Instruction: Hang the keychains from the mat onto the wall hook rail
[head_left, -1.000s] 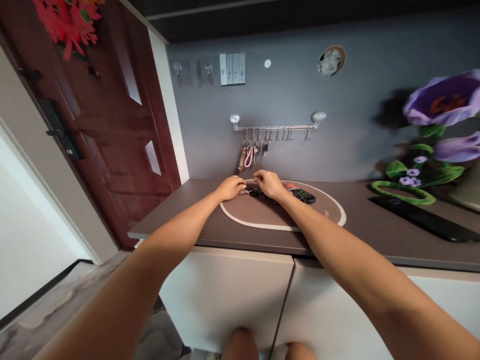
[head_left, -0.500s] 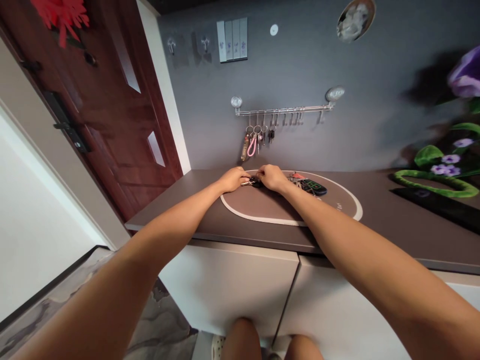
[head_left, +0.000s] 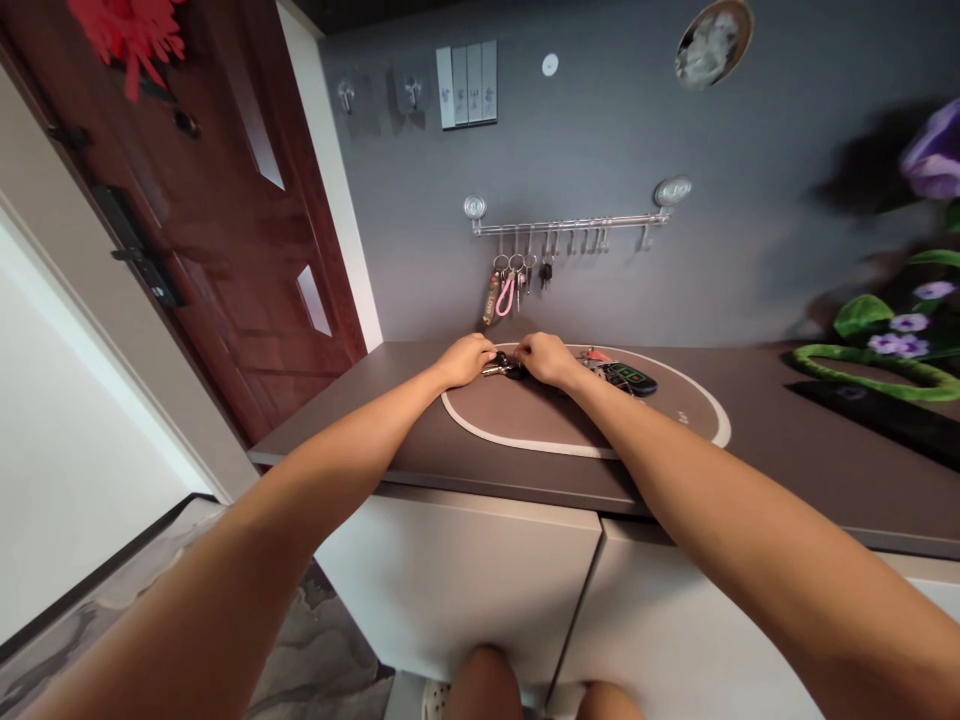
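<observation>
My left hand [head_left: 466, 360] rests low over the left part of a brown oval mat [head_left: 540, 415] with a pale border, its fingers closed on a small bunch of keys [head_left: 496, 368]. From the other side my right hand [head_left: 545, 358] meets the same bunch, thumb and fingertips pinched at its dark end. Part of the bunch is hidden behind the fingers. Just right of my right hand lies a heap of other keys with a black fob [head_left: 630, 378] marked in green and an orange piece [head_left: 598, 354].
Above the mat, a clear hook rail [head_left: 570, 225] on the grey wall carries several hanging keys and a pink loop [head_left: 505, 296]. Purple flowers [head_left: 900, 335] with a green ring stand at the right. A dark red door [head_left: 225, 250] is at the left.
Both hands stay at the bunch of keys with barely any movement. The whole view has shifted slightly.
</observation>
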